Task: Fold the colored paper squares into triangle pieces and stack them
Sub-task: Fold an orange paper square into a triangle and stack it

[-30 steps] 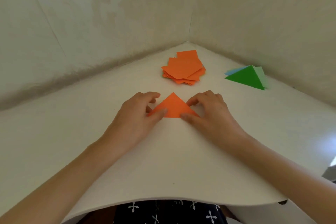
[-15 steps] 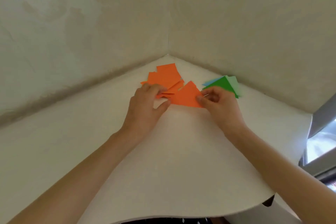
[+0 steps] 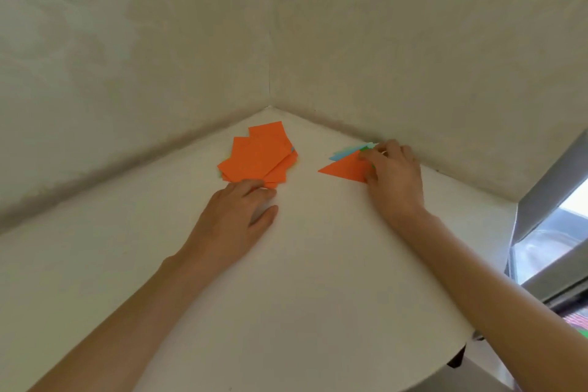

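Head view: pinching orange triangle [image 3: 345,167] at right corner with right hand [image 3: 394,178], fingers clamped, on or just over green-blue stack [image 3: 342,154] by wall corner. Resting left hand [image 3: 232,223] on near edge of orange squares pile [image 3: 257,156], fingers relaxed, thumb apart. Probably light, thin, slippery, easily creased; best taken by a corner. No containers seen.

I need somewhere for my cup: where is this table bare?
The widest bare stretch of table lies between the two forearms, down to the rounded front edge. A narrow strip runs between the orange squares and the orange triangle. Toward the corner it is crowded: the left hand touches the squares, the right hand holds the triangle.
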